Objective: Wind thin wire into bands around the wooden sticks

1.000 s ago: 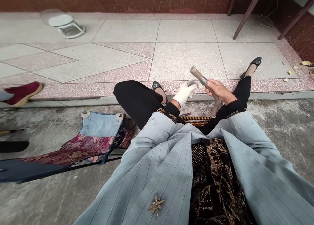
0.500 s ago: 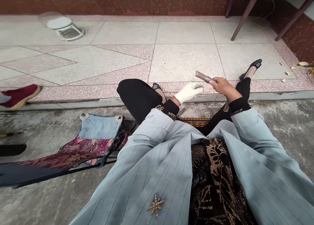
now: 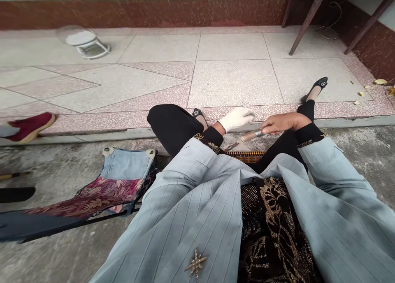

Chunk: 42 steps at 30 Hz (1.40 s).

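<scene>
Bare right hand (image 3: 282,124) holds the brown wire-bound cylinder (image 3: 252,135); fingers closed round it just behind the wire collar (image 3: 257,133). Free end sticks out to the left of the grip, dipping a bit toward the body in my view. Long axis runs roughly crosswise. Whatever is past the fist is hidden from me, so can't call the full length or shape.

Gloved left hand (image 3: 237,119) is the nearer one to that free end: just beyond it, apart from it, not touching as far as I can see. Fingers curled, back of the hand up, pointing right. Can't tell whether anything is pinched in there.

Right wrist comes in from the right, knuckles up, forearm angled inward. Both hands sit between the spread legs (image 3: 171,124), near the curb (image 3: 354,121). Nearer the body: woven rim (image 3: 247,156), with a thin reddish tool (image 3: 232,146) beside it.
</scene>
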### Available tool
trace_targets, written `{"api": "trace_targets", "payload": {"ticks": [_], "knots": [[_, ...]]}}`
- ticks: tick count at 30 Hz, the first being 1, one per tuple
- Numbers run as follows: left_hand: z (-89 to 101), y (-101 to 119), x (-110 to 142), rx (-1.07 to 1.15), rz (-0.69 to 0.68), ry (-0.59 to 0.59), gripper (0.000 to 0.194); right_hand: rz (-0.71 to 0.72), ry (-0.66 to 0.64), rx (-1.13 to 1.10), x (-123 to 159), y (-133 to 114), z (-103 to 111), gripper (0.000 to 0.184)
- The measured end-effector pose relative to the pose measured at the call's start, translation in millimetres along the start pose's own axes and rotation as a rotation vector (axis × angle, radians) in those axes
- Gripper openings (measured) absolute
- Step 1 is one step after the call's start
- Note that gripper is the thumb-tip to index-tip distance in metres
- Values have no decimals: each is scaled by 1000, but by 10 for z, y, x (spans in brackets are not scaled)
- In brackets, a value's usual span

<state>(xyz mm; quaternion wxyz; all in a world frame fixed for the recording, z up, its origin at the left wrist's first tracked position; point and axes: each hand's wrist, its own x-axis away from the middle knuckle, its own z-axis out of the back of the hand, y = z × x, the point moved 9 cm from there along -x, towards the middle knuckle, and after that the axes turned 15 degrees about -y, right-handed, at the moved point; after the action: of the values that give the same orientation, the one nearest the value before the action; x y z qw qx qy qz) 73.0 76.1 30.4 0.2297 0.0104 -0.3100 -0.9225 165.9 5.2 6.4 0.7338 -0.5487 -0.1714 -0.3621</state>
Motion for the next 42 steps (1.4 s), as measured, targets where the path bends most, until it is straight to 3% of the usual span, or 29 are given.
{"api": "trace_targets", "payload": {"ticks": [2,5,7,10,13,16,20,22,24,27,29,31,33,37,42], "knots": [[-79,56,-6,-27,-2,-43,30,-271,89,139,-43,256,119,31],[-125,97,9,65,-9,-43,31,-506,429,185,70,473,404,29],[-123,97,38,189,-18,-19,32,-450,675,78,163,476,505,30],[-139,53,89,299,3,1,34,-92,852,-271,172,353,470,32],[-161,-38,115,358,30,8,36,279,805,-576,113,112,365,40],[-130,-148,103,358,28,36,34,394,670,-593,96,-107,281,51],[-104,-237,83,177,35,14,30,340,328,-354,-17,-241,113,50],[-156,-186,90,74,-8,-58,30,206,141,-212,-135,-158,2,48],[-194,-124,116,14,-34,-91,31,-20,70,-70,-236,48,-17,44],[-206,-78,146,9,-6,-71,32,-331,284,91,-234,320,216,34],[-188,-84,154,64,13,-32,33,-395,531,105,-139,365,387,32],[-162,-101,163,145,1,7,33,-339,720,23,-53,363,457,32],[-156,-122,174,227,-27,15,34,-195,816,-135,-21,352,456,32],[-147,-168,211,343,-26,20,32,98,842,-409,-57,307,415,40],[-143,-184,224,394,-2,62,26,168,846,-528,-94,281,389,44]]}}
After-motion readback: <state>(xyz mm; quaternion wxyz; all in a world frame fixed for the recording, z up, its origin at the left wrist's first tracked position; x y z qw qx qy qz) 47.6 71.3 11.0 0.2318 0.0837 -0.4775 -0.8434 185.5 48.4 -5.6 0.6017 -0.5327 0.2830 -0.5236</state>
